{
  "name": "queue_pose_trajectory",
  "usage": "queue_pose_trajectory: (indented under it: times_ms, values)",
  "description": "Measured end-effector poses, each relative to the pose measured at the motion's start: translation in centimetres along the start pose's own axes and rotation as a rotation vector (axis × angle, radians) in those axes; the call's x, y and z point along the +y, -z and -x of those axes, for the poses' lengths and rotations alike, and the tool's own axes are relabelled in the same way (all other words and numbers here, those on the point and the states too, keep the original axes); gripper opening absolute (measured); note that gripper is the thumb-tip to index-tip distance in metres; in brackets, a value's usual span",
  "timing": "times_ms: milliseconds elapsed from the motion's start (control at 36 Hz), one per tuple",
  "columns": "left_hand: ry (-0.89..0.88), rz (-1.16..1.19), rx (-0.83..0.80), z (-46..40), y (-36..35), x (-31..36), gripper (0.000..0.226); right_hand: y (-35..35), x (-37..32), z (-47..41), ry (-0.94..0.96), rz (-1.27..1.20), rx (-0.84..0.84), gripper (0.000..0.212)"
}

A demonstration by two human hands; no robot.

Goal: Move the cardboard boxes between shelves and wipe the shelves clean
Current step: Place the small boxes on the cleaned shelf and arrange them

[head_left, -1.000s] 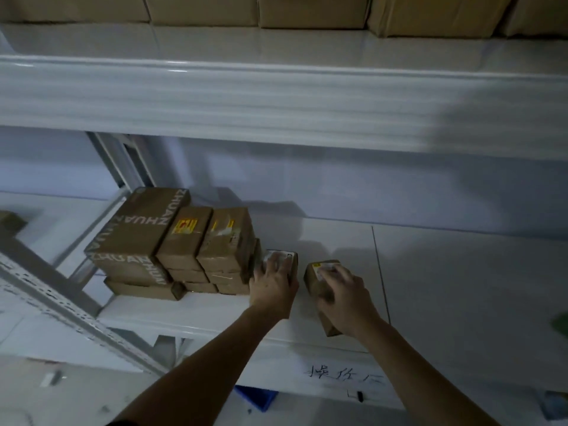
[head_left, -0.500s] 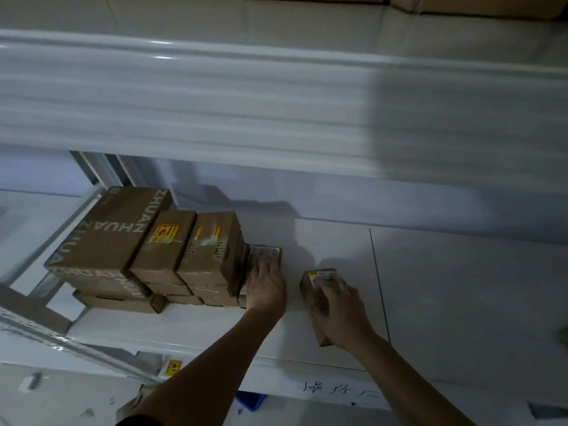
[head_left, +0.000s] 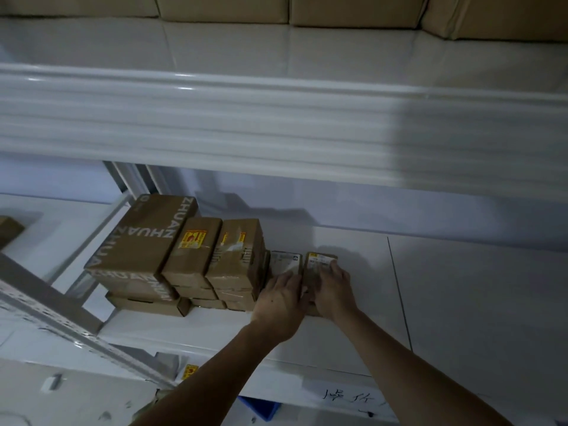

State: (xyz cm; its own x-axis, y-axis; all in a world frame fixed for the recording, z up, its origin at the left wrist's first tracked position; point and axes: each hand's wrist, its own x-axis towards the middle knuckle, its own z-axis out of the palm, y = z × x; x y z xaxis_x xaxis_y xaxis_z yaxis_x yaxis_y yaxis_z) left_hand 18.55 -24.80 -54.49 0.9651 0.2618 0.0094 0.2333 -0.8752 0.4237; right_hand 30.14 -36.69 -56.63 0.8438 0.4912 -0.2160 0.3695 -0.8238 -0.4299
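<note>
Hands of the person meet over two small brown cardboard boxes on the white lower shelf (head_left: 338,333). The left hand (head_left: 284,298) lies palm down with its fingers straight and close together, pressing on the near end of the small box with a white label (head_left: 285,261), which stands just beside the stack. The right hand (head_left: 333,290) lies on the small box with a yellow-edged label (head_left: 319,260); its fingers rest flat over the top, and I cannot tell if the thumb curls around the side. These two boxes are touching side by side, and only their far ends show beyond the fingertips. To the left is a stack of brown cardboard boxes: a large one printed ZHUAN ZHUAN (head_left: 144,241), a medium one with a yellow and red sticker (head_left: 192,250), and a taped one (head_left: 236,256), with flatter boxes under them. Far above, on the white upper shelf (head_left: 276,47), stands a row of big tan cartons (head_left: 353,9). Near the front edge of the lower shelf is a paper note with handwriting (head_left: 350,399).
</note>
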Motion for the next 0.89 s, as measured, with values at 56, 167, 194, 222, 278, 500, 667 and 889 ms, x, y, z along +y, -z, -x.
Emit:
queue_pose_trajectory:
  times_ms: [56,167,194,222,278,500,667,889]
  values:
    - [-0.027,-0.011,-0.002,0.7,0.4,-0.3,0.064,-0.5,0.1,-0.3,0.003,-0.034,-0.011,0.065]
    - [0.003,0.01,0.005,1.9,1.1,-1.1,0.052,0.1,0.4,0.7,0.028,-0.14,0.054,0.05]
    - [0.008,0.015,-0.013,2.0,1.2,-1.2,0.055,0.5,0.4,1.2,0.04,-0.135,0.062,0.05]
    - [0.006,0.013,-0.031,2.2,1.3,-1.4,0.059,1.0,0.5,1.6,0.051,-0.128,0.062,0.051]
    - [0.002,0.014,-0.05,2.7,1.5,-1.4,0.058,2.1,0.4,2.7,0.072,-0.098,0.065,0.056]
    - [-0.044,-0.025,-0.025,5.8,4.0,-0.5,0.05,7.0,-0.4,9.2,0.212,0.024,0.051,0.059]
    - [0.042,-0.056,0.069,11.5,6.7,-0.6,0.054,9.6,-2.4,14.5,0.381,0.171,-0.042,0.068]
    - [0.245,-0.119,0.114,22.3,10.0,-0.6,0.056,9.0,-7.3,20.8,0.617,0.259,-0.21,0.063]
